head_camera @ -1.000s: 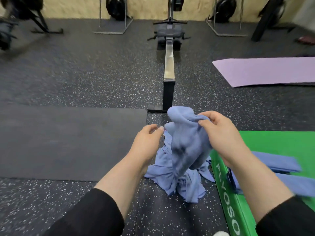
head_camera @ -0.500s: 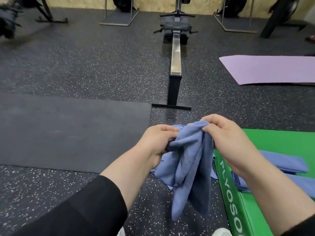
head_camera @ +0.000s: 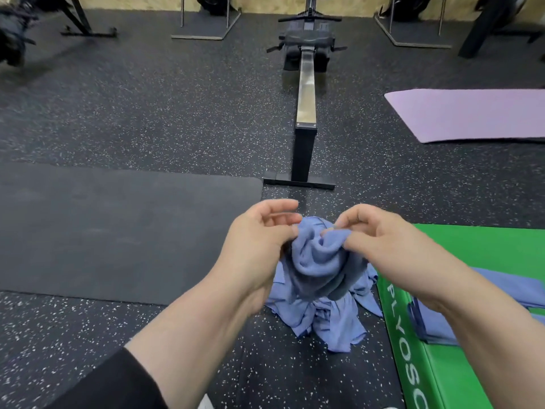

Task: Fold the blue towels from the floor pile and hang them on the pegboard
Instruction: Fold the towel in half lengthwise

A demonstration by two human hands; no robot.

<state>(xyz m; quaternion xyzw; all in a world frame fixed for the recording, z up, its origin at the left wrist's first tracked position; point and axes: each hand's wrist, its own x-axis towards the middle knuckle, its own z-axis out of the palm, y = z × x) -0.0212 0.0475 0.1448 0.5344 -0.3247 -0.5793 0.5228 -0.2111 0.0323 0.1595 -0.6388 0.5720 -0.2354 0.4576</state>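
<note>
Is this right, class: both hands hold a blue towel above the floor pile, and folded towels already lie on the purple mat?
Not quite. The head view shows the folded towels lying on the green plyo box, not the purple mat. Left hand and right hand do hold the blue towel above the floor pile.

— How many hands?
— Two: left hand (head_camera: 259,246) and right hand (head_camera: 380,246), both pinching one towel (head_camera: 320,261).
— More towels?
— One pile (head_camera: 327,323) below the grip; its count can't be told. Two folded towels (head_camera: 501,293) lie right of it, on one green box (head_camera: 460,249).
— Mats?
— Two: black mat (head_camera: 118,231) left, purple mat (head_camera: 472,116) beyond right. One rower (head_camera: 306,98) ahead.
</note>
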